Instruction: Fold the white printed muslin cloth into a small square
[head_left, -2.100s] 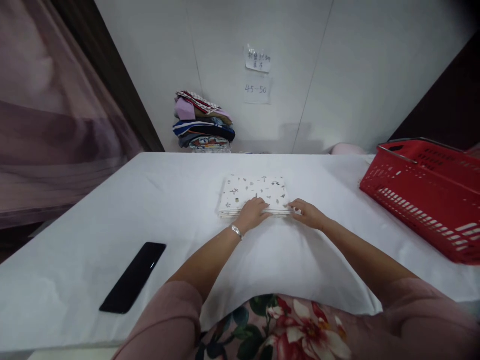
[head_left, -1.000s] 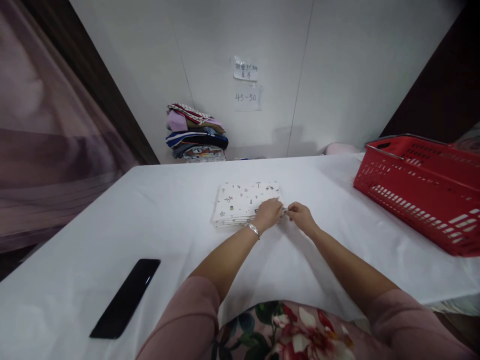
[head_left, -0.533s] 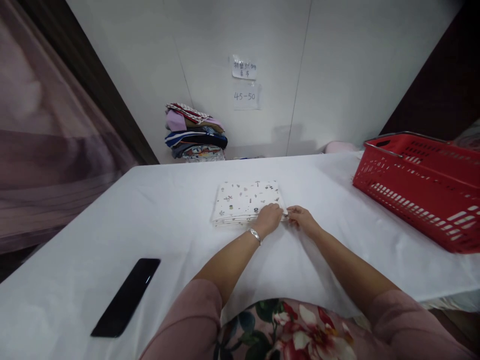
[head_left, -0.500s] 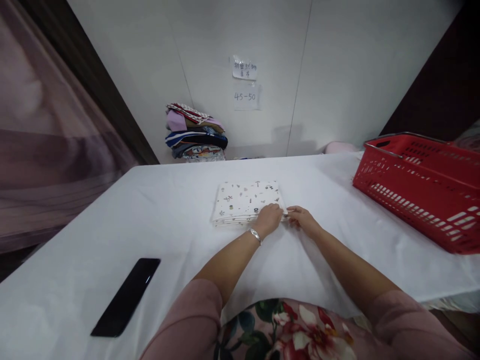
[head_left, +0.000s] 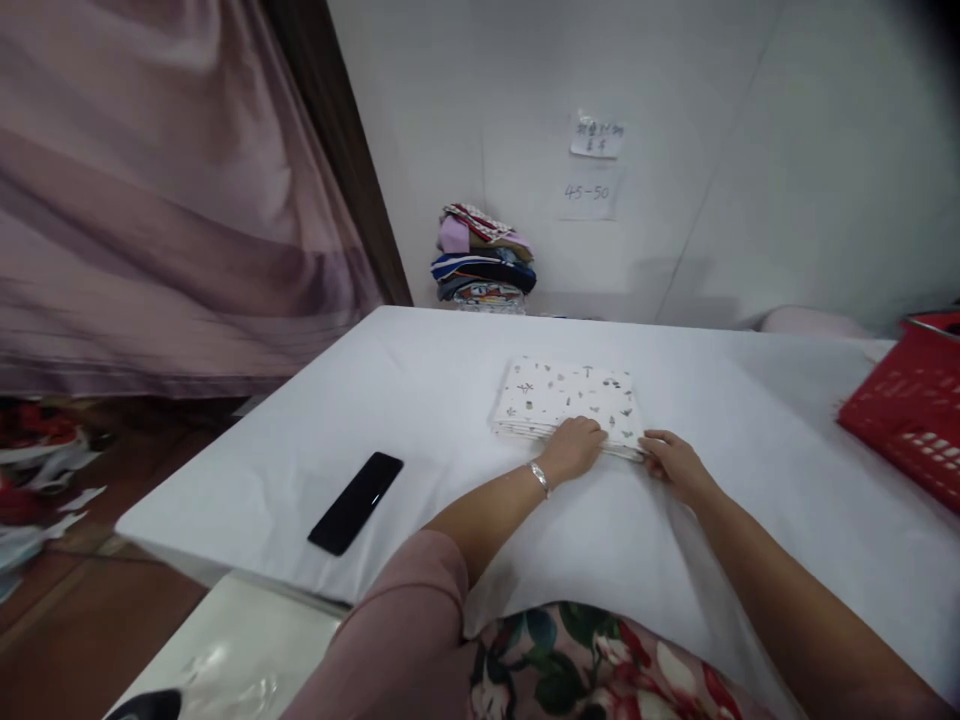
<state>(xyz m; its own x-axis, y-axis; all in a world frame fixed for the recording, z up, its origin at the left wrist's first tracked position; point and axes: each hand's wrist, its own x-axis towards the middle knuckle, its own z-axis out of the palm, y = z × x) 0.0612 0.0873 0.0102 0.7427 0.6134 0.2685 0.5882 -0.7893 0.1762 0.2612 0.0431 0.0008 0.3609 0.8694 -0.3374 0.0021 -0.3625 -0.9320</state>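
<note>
A white cloth [head_left: 562, 395] with small printed plant-like motifs lies folded into a flat, layered rectangle. My left hand [head_left: 576, 447], with a silver bracelet at its wrist, grips the front edge, fingers curled over the upper layer; its thumb is hidden. At the front right corner, my right hand [head_left: 671, 462] pinches the cloth between thumb and fingers. Several folded layers show along the front edge. To the left of my forearm, a black phone [head_left: 356, 503] lies flat.
The white-covered table [head_left: 435, 360] carries these things. A red perforated basket [head_left: 911, 400] stands at the right. Folded fabrics are piled in a stack [head_left: 486, 260] by the wall. A pink curtain [head_left: 187, 200] hangs left, and a pale surface [head_left: 240, 640] sits below the table's near left edge.
The view has turned left, bringing more curtain and floor into sight and cutting off part of the basket. My left hand has slid left along the front edge, farther from my right hand.
</note>
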